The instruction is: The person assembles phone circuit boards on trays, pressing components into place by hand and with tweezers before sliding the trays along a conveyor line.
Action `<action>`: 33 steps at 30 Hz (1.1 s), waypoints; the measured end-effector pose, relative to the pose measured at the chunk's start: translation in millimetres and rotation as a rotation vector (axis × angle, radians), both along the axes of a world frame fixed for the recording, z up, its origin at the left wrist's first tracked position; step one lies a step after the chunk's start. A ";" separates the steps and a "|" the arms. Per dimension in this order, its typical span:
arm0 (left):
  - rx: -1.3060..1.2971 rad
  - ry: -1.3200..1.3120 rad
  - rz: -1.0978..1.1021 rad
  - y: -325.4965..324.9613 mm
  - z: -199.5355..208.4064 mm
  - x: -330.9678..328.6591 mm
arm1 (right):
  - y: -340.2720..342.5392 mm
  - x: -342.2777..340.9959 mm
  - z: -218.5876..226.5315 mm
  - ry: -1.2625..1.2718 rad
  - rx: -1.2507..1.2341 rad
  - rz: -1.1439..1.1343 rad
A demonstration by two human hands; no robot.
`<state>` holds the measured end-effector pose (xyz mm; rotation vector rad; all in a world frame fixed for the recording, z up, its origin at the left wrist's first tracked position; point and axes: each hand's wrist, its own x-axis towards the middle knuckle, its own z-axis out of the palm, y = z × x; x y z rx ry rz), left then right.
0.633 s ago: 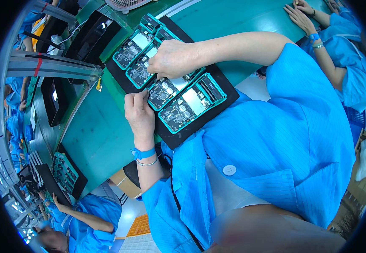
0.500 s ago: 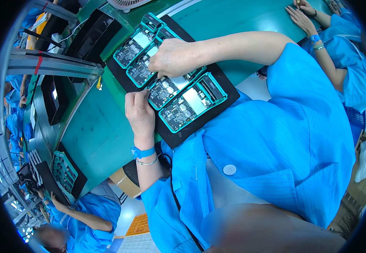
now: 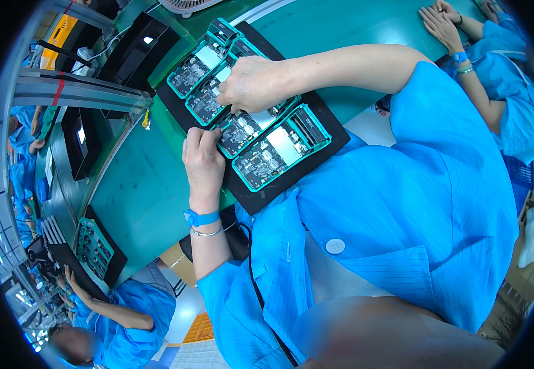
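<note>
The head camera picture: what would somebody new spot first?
Probably the four teal-framed circuit boards on a black mat, near the top middle. The right hand is over them, and the left hand is at the left edge of one. The bright blue smock is striking too, filling much of the lower right.

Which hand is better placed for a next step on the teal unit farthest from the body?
Probably the right hand: it is over the neighbouring unit; the left hand is farther away.

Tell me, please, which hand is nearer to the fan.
Right: the right hand is nearer the fan, over circuit boards; the left hand is farther back, at their edge.
</note>
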<state>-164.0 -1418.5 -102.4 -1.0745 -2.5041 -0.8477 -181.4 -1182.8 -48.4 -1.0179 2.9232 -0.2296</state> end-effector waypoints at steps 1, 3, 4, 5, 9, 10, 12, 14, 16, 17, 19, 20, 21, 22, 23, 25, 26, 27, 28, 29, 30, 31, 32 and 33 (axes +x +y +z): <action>-0.034 0.016 -0.028 -0.6 1.8 -1.3 | 0.1 0.3 0.4 0.017 0.001 0.010; -0.027 0.010 -0.040 -2.9 0.7 -3.1 | 0.3 0.3 -0.2 0.034 -0.001 0.024; -0.016 0.004 -0.057 -3.1 0.9 -3.5 | 1.3 -0.4 -1.2 0.043 0.000 0.026; -0.017 0.004 -0.056 -3.1 0.9 -1.3 | 1.8 -0.3 -2.0 0.052 0.000 0.028; 0.171 -0.062 -0.015 -1.3 -2.6 23.3 | 14.6 23.0 -1.2 0.225 -0.121 0.060; 0.199 -0.056 0.023 -3.6 0.3 33.1 | 15.1 30.3 2.9 0.212 -0.133 0.083; 0.219 -0.072 0.065 -4.9 1.8 51.5 | 14.0 45.7 2.1 0.219 -0.160 0.126; 0.217 -0.079 0.071 -4.7 1.1 61.3 | 12.3 59.9 6.2 0.199 -0.164 0.143; 0.215 -0.087 0.056 -3.5 -0.5 65.6 | 10.3 67.5 8.0 0.157 -0.119 0.152; 0.210 -0.093 0.039 -2.9 -1.5 67.3 | 9.3 70.5 6.3 0.160 -0.117 0.141; 0.219 -0.096 0.033 -3.6 -4.1 68.9 | 7.9 73.0 1.7 0.161 -0.115 0.128; 0.204 -0.089 0.036 -5.3 -5.8 69.3 | 7.3 73.4 -1.1 0.162 -0.109 0.116; 0.189 -0.082 0.040 -6.5 -7.0 69.8 | 6.8 73.9 -3.2 0.163 -0.102 0.104; 0.188 -0.083 0.040 -7.7 -7.3 70.9 | 5.7 74.4 -4.3 0.161 -0.103 0.104; 0.171 -0.078 0.041 -8.7 -7.4 71.9 | 4.5 75.1 -4.9 0.158 -0.103 0.092; 0.154 -0.073 0.041 -9.6 -7.5 73.4 | 3.5 75.9 -6.3 0.154 -0.103 0.080; 0.139 -0.065 0.045 -9.8 -7.4 73.8 | 3.3 76.1 -7.0 0.155 -0.107 0.083; 0.124 -0.057 0.050 -9.8 -7.3 74.5 | 3.2 76.3 -7.3 0.156 -0.112 0.086; 0.124 -0.057 0.051 -9.9 -6.9 75.0 | 2.6 76.4 -6.5 0.156 -0.112 0.086; 0.118 -0.055 0.052 -9.8 -6.4 75.8 | 2.0 76.6 -5.1 0.144 -0.090 0.095; 0.112 -0.052 0.052 -10.0 -6.0 76.4 | 1.2 76.6 -4.1 0.132 -0.069 0.104; 0.111 -0.052 0.051 -10.1 -6.2 76.6 | 0.9 76.5 -4.1 0.132 -0.069 0.103; 0.107 -0.055 0.048 -10.5 -6.6 76.7 | 0.4 76.3 -4.1 0.120 -0.059 0.100; 0.102 -0.057 0.045 -10.9 -6.8 77.0 | 0.0 76.3 -4.2 0.108 -0.048 0.097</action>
